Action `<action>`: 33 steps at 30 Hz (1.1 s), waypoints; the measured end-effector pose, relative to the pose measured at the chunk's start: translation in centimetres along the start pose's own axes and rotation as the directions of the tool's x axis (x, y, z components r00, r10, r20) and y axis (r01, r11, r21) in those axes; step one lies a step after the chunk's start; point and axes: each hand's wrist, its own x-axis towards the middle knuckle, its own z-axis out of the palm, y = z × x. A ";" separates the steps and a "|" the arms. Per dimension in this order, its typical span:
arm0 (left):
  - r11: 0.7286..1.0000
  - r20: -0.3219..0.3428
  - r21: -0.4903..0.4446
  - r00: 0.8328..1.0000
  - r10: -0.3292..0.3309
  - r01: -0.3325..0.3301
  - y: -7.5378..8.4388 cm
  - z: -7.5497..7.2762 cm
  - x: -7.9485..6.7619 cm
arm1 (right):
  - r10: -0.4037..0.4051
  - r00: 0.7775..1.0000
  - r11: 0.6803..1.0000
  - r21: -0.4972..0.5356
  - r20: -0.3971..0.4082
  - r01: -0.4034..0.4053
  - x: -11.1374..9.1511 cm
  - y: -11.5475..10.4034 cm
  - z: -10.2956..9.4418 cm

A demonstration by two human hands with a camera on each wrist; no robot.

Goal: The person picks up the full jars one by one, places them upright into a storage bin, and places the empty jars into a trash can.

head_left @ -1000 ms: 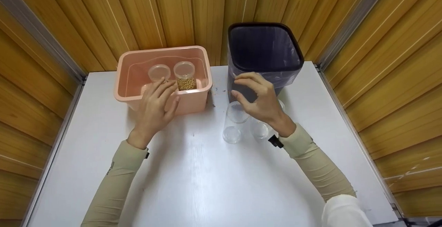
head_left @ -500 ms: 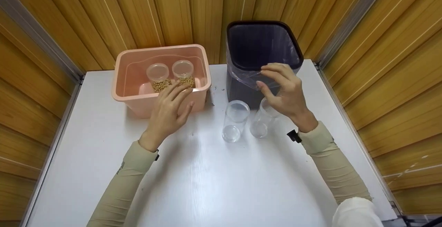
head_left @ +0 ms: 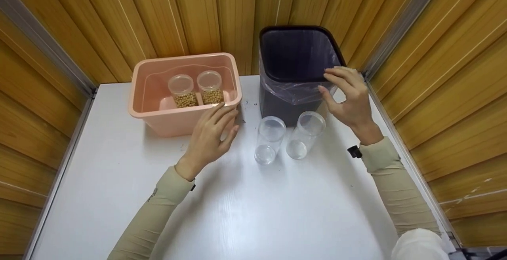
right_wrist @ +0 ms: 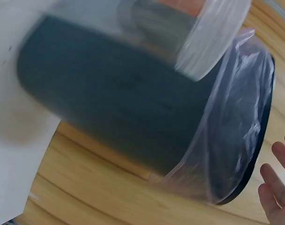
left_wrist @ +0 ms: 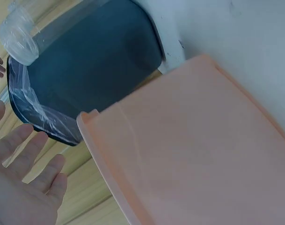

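Observation:
My left hand hovers at the front right corner of the pink bin, fingers loosely extended and holding nothing. In that bin stand two clear jars, a left jar and a right jar, each partly filled with tan beans or seeds. Beside the right side of the dark trash can, my right hand is raised with relaxed, spread fingers and nothing in its grasp. Two transparent jars, one on the left and one on the right, stand before the can, between my hands.
A clear plastic liner hangs over the trash can's rim. The white table carries everything, with wood-panelled walls behind and at both sides. Small dark specks dot the tabletop between bin and can.
Both hands have moved to the right, my left from over the bin's front edge to its right corner. My right hand has moved away from the empty jars, uncovering them.

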 end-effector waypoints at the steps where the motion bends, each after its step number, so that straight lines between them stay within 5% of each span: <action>1: 1.000 0.000 -0.006 1.000 0.007 -0.007 0.2 0.3 0.0 | 0.007 1.000 1.000 -0.008 -0.003 -0.007 -0.1 0.5 -0.2; 15: 0.995 0.020 -0.103 1.000 0.015 -0.013 2.3 2.5 1.1 | 0.021 0.998 0.999 -0.050 0.067 -0.017 -1.3 4.8 -1.9; 33: 0.988 0.072 -0.145 0.995 0.065 -0.054 3.9 4.8 1.6 | -0.040 0.997 0.999 -0.008 0.064 0.041 -1.1 5.8 -2.0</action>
